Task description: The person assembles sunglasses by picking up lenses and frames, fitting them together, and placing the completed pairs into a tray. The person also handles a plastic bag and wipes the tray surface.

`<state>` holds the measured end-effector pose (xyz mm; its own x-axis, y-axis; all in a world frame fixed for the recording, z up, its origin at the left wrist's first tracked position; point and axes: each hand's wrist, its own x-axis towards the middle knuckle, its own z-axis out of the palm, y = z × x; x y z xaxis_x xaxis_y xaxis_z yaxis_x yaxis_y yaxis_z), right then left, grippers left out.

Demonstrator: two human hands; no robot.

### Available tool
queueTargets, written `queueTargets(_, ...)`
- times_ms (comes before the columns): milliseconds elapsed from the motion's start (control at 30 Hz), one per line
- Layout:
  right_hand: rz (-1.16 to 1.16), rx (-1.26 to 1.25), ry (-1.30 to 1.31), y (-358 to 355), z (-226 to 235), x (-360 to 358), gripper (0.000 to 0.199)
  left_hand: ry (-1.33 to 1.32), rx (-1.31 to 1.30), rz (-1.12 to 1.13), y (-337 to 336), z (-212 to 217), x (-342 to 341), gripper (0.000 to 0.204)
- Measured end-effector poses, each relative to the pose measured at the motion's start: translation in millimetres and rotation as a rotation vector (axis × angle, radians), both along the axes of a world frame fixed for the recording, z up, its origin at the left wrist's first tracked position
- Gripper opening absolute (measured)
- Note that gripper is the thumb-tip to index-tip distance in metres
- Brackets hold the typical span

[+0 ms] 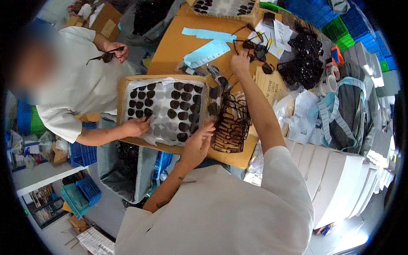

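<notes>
At the table's far side, my right hand [241, 63] reaches out with its fingers closed on a pair of dark sunglasses [250, 44]. More sunglasses [267, 68] lie right beside it. My left hand [199, 145] is between a cardboard box [165, 148] and a row of brown, tortoiseshell-like glasses frames [229, 127]. Its fingers are stretched out and it holds nothing. Dark lenses [185, 105] lie in rows on white sheeting inside the box. A co-worker's hand [137, 126] touches the lenses at the box's left, while their other hand [121, 52] holds sunglasses [107, 55].
Light-blue label strips [207, 52] lie on the brown table [170, 55]. A heap of black glasses [304, 59], tape rolls [328, 85] and papers [282, 35] crowd the right side. White boxes [329, 182] stand at my right, a grey-lined bin [127, 178] below left.
</notes>
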<state>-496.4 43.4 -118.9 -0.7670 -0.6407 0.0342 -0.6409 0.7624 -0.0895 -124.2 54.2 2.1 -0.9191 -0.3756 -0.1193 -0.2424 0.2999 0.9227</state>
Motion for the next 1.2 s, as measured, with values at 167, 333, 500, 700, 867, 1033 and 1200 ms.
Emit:
queueTargets(167, -0.116, 0.044, 0.255, 1, -10, -24, 0.024, 0.092, 0.102, -0.036, 7, 14, 0, 0.04)
queueTargets(333, -0.122, -0.578, 0.341, 44, 79, -10, 0.033, 0.154, 0.339, 0.129, -4, -9, 14, 0.04)
queueTargets(500, -0.301, -1.498, 0.224, 93, 163, 76, 0.03, 0.224, 0.58, 0.272, -40, -25, 1, 0.043)
queueTargets(700, -0.167, -1.236, -1.092, 128, 164, 268, 0.015, 0.236, 0.381, 0.019, -44, -8, 15, 0.044)
queueTargets(867, 0.096, -0.837, -1.21, 106, 129, 364, 0.02, 0.107, 0.388, 0.031, -36, -11, 67, 0.022)
queueTargets(1033, 0.095, -0.897, -1.37, 97, 124, 394, 0.021, 0.37, 0.434, 0.083, -37, -21, 114, 0.03)
queueTargets(1200, 0.049, -0.792, -1.163, 77, 104, 437, 0.022, 0.35, 0.426, 0.307, -26, -28, 151, 0.026)
